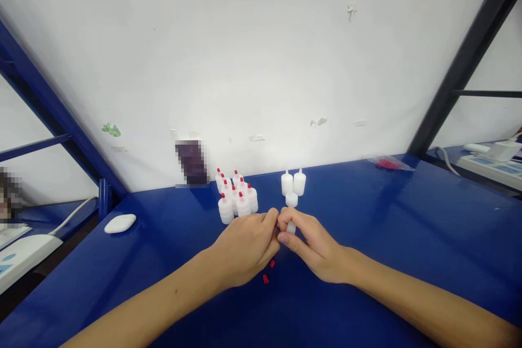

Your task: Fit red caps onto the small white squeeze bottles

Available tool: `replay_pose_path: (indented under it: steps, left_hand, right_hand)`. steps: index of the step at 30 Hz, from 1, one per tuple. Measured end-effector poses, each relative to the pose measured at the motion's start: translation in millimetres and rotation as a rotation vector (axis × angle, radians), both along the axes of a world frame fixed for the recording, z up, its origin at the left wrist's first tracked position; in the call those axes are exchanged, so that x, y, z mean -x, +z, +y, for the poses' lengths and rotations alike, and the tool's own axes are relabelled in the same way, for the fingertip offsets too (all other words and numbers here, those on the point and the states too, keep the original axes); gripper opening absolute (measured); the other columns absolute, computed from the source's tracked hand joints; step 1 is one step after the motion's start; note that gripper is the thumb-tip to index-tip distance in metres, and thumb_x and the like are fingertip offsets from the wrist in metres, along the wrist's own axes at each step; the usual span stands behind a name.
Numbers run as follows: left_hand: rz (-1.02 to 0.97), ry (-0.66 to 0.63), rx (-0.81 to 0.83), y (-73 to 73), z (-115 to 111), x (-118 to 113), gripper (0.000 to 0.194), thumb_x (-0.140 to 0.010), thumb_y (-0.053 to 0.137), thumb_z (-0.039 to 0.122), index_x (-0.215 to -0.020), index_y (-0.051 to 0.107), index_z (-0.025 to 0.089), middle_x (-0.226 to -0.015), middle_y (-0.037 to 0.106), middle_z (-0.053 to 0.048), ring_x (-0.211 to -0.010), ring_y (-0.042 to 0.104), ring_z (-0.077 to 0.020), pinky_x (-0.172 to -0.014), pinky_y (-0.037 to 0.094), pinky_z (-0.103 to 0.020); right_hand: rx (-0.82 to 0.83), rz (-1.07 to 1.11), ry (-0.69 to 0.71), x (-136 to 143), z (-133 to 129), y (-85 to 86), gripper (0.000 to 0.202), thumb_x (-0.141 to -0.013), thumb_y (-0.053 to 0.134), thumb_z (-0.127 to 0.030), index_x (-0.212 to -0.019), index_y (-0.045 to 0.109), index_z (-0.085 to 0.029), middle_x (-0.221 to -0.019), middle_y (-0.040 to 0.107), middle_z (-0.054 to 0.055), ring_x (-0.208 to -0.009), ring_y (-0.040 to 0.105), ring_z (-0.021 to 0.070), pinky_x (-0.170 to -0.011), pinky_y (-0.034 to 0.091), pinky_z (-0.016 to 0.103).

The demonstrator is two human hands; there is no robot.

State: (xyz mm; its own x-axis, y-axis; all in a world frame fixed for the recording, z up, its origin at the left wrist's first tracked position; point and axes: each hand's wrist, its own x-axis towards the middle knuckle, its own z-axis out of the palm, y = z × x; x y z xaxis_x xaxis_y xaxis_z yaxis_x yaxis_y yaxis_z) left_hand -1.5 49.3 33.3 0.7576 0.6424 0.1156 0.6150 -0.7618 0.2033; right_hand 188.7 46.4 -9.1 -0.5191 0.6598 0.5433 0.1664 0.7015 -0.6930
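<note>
My left hand (250, 242) and my right hand (312, 239) meet over the middle of the blue table. My right fingers are curled round a small white bottle (291, 227). The fingers of my left hand are pinched together beside it, with a bit of red showing between the hands; what they hold is mostly hidden. Behind my left hand stand several white bottles with red tips (225, 209). Beyond my right hand are two white bottles with bare nozzles (299, 182) and a shorter white piece (291, 199). Two small red caps (266, 279) lie below my hands.
A white oval case (120, 223) rests at the left of the blue table (163, 239). A clear bag of red pieces (388, 163) lies at the back right. The wall is behind, with a pixelated dark object (193, 163) against it. Power strips (28, 258) stand beyond the side frames.
</note>
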Motion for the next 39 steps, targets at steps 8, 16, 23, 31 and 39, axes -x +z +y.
replay_pose_path:
  steps: [8,16,23,31,39]
  left_hand:
    - [0.332,0.023,-0.264,-4.7,-0.2,-5.8,0.025,-0.096,0.043,0.039,-0.083,0.050,0.019,-0.089,0.062,-0.007,-0.073,0.060,-0.0231,-0.057,0.044,-0.030]
    - [0.308,0.294,-0.320,17.2,1.5,3.3,0.021,-0.094,0.033,0.021,-0.088,0.053,0.016,-0.076,0.065,-0.008,-0.067,0.065,-0.0246,-0.058,0.046,-0.033]
    - [0.403,0.128,-0.300,-7.3,-10.9,-2.9,0.028,-0.096,0.038,0.030,-0.083,0.058,0.015,-0.066,0.065,-0.008,-0.054,0.064,-0.0226,-0.049,0.039,-0.028]
    - [0.402,0.363,-0.377,8.3,6.1,6.6,0.038,-0.096,0.038,0.042,-0.088,0.062,0.015,-0.068,0.067,-0.011,-0.062,0.066,-0.0248,-0.054,0.041,-0.028]
    - [0.573,0.248,-0.171,2.2,6.8,18.6,0.022,-0.090,0.046,0.015,-0.082,0.065,0.012,-0.077,0.068,-0.014,-0.065,0.067,-0.0277,-0.054,0.044,-0.031]
  right_hand:
    - [-0.023,-0.038,-0.019,7.0,-3.1,-4.3,0.032,-0.082,0.073,-0.036,-0.088,0.044,-0.023,-0.079,0.054,-0.004,-0.064,0.048,0.0109,-0.060,0.040,0.024]
    - [-0.320,0.021,-0.334,-7.4,11.0,0.9,0.030,-0.094,0.056,-0.027,-0.069,0.041,-0.021,-0.061,0.045,-0.004,-0.055,0.042,0.0112,-0.055,0.036,0.027]
    - [-0.339,-0.317,-0.606,-31.9,50.3,-4.3,0.031,-0.091,0.050,-0.019,-0.121,0.058,-0.018,-0.119,0.061,0.013,-0.106,0.056,0.0283,-0.093,0.047,0.047]
    - [-0.281,-0.469,-0.578,-33.3,53.6,-11.5,0.036,-0.091,0.050,-0.020,-0.125,0.060,-0.019,-0.116,0.062,0.012,-0.101,0.061,0.0253,-0.090,0.051,0.043]
    - [-0.332,-0.339,-0.534,-26.8,42.9,-1.5,0.029,-0.089,0.053,-0.018,-0.116,0.061,-0.021,-0.112,0.062,0.010,-0.098,0.059,0.0247,-0.089,0.047,0.044]
